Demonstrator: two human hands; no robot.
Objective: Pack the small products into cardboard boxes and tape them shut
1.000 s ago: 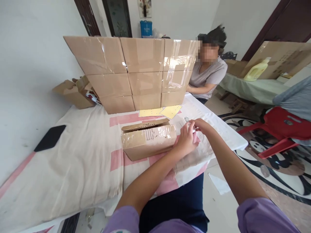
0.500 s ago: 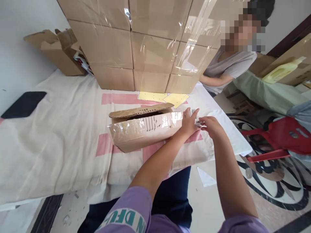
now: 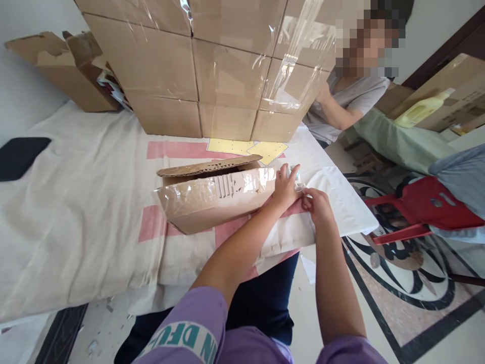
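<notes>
A shallow cardboard box (image 3: 212, 197) with clear tape along its side rests on the cloth-covered table in front of me, its lid flap (image 3: 208, 167) slightly raised. My left hand (image 3: 285, 188) grips the box's right end, two fingers apart and pointing upward. Just beside it, my right hand (image 3: 317, 203) is closed in a pinch at a shiny clear piece, which looks like tape (image 3: 299, 187), at that same end. The left hand partly hides the box end.
A tall stack of taped cartons (image 3: 166, 65) stands behind the box, with yellow sheets (image 3: 267, 151) before it. An opened carton (image 3: 76, 76) and a black flat object (image 3: 25, 157) lie left. Another person (image 3: 341, 101) is behind the stack; a red chair (image 3: 435, 205) stands right.
The view has shifted slightly right. My right hand has moved a little lower, its fingers now more closed. The other person's hand has risen against the carton stack.
</notes>
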